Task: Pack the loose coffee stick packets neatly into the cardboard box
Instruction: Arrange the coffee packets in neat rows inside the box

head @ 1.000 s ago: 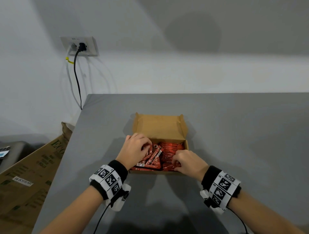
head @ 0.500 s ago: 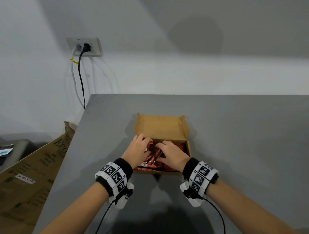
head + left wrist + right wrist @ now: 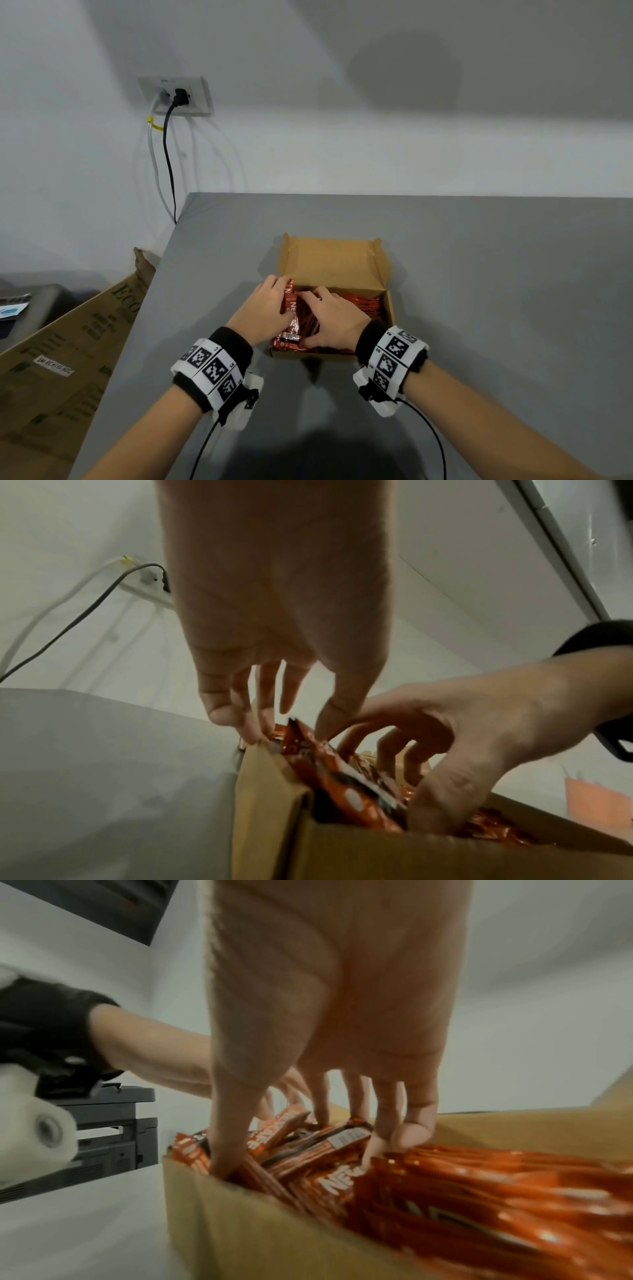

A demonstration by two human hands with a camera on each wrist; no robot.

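Observation:
An open cardboard box (image 3: 332, 260) sits on the grey table (image 3: 496, 308), lid flap standing at the back. Red coffee stick packets (image 3: 363, 303) fill it, lying flat on the right. Both hands are in its left half. My left hand (image 3: 270, 305) holds a tilted bundle of packets (image 3: 293, 322) against the left wall, fingers over their far ends. My right hand (image 3: 334, 318) grips the same bundle from the right. In the right wrist view the right thumb (image 3: 226, 1137) digs down at the front wall (image 3: 257, 1231) and the fingers spread over packets (image 3: 479, 1191). The left wrist view shows packets (image 3: 342, 777) between both hands.
A big brown carton (image 3: 68, 359) leans beside the table's left edge. A wall socket (image 3: 174, 96) with cables is at the back left. A dark machine (image 3: 109, 1137) shows in the right wrist view. Bare grey tabletop lies around the box.
My right hand has moved from the box's front right to its left half, beside the left hand. The loose packets there now stand gathered and tilted between both hands.

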